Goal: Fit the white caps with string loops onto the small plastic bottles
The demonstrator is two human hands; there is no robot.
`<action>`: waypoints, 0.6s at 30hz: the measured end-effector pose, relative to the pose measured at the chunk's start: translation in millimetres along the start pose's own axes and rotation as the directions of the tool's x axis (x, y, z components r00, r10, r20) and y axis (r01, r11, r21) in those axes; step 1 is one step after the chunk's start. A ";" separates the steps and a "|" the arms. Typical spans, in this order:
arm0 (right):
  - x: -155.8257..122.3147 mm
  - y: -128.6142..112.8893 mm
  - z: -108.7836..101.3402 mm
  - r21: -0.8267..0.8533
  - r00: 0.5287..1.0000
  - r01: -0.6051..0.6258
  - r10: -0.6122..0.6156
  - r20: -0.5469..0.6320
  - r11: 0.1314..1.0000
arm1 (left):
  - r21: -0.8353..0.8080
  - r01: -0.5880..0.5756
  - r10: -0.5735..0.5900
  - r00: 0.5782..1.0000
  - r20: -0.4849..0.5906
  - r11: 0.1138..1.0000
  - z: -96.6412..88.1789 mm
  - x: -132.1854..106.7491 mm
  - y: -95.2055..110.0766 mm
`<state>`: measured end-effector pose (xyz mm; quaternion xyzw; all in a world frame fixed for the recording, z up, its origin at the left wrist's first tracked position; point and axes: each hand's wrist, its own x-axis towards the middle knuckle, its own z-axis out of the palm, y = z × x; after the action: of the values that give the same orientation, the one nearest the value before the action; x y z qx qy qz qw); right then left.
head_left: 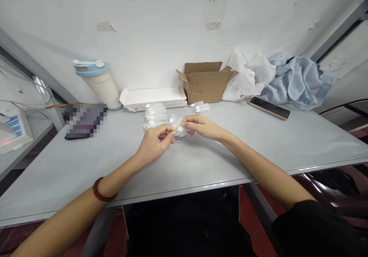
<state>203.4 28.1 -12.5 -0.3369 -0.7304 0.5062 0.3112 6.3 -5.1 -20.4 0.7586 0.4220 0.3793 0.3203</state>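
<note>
Near the middle of the table, my right hand (198,127) is closed on a small translucent white bottle (181,130) with a narrow tip. My left hand (158,140) pinches thumb and forefinger together right beside that tip; whatever lies between the fingertips is too small to make out. Thin white loops of cord (178,139) hang below the bottle. Just behind my left hand lies a row of similar small bottles (155,116), tips to the left with cord loops. Two or so more bottles (201,107) rest farther back, in front of the carton.
Along the wall stand a tumbler (100,84), a stack of flat white boxes (155,96), an open brown carton (205,86), a white plastic bag (248,75) and a crumpled blue cloth (300,81). A phone (268,108) lies at right, a partly blurred dark item (97,119) at left.
</note>
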 end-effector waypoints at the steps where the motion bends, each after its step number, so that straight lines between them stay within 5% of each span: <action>1: 0.0 0.0 -0.2 -0.001 1.000 -0.003 0.003 0.004 1.000 | -0.005 0.003 -0.003 1.000 0.006 1.000 0.1 -0.1 0.6; 18: -0.8 -6.0 -6.5 0.038 0.996 -0.024 0.028 -0.085 0.999 | -0.048 0.061 -0.063 0.998 -0.024 0.997 -0.6 2.3 3.7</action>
<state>208.0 29.3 -5.0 -0.3619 -0.7025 0.5088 0.3417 8.1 -4.5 -16.4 0.7325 0.4402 0.3887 0.3444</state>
